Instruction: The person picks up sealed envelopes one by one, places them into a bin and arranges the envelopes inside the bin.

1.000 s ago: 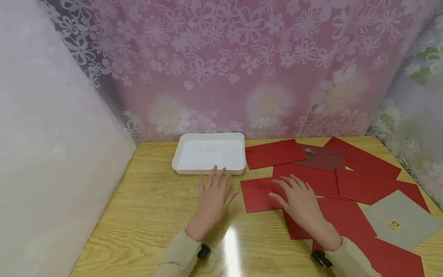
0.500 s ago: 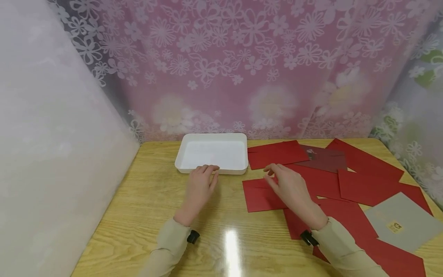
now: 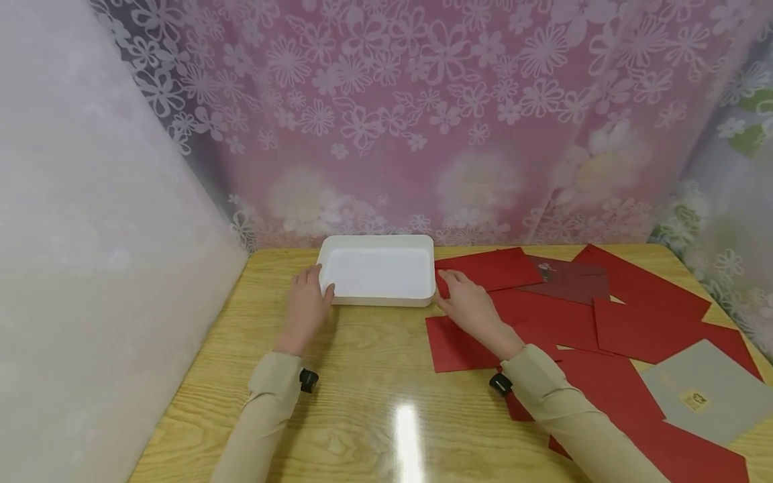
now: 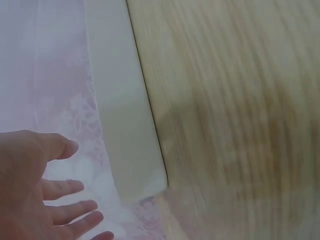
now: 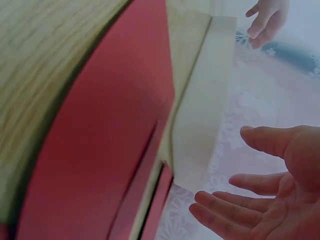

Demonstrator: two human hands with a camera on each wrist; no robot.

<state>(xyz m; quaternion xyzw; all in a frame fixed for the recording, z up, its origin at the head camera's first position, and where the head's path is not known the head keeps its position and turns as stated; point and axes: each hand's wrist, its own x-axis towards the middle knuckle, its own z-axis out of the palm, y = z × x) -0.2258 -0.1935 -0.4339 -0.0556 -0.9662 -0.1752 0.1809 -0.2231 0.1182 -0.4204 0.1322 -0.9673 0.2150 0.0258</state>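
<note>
A shallow white rectangular tray (image 3: pixel 383 301) stands on the table against the back curtain. At its left end is my left hand (image 3: pixel 304 308), fingers loosely bent; in the left wrist view this hand (image 4: pixel 30 190) appears apart from the tray's side wall (image 4: pixel 122 110). My right hand (image 3: pixel 474 305) hovers by the right end of the tray, over red envelopes. In the right wrist view the fingers of my right hand (image 5: pixel 280 185) are spread loosely with nothing between them, near the tray's wall (image 5: pixel 200 110). A red envelope (image 3: pixel 455 342) lies partly under my right forearm.
Several overlapping red envelopes (image 3: pixel 652 329) cover the right half of the table, among them a dark maroon one (image 3: pixel 570 278) and a grey one (image 3: pixel 712 389) with a gold mark. Bare wood (image 3: pixel 356 402) shows in front of the tray. A floral curtain (image 3: pixel 386 168) closes off the back.
My left hand has moved left, from the tray's front edge to its left end. My right hand has moved forward and left, from above the front envelope to the tray's right end.
</note>
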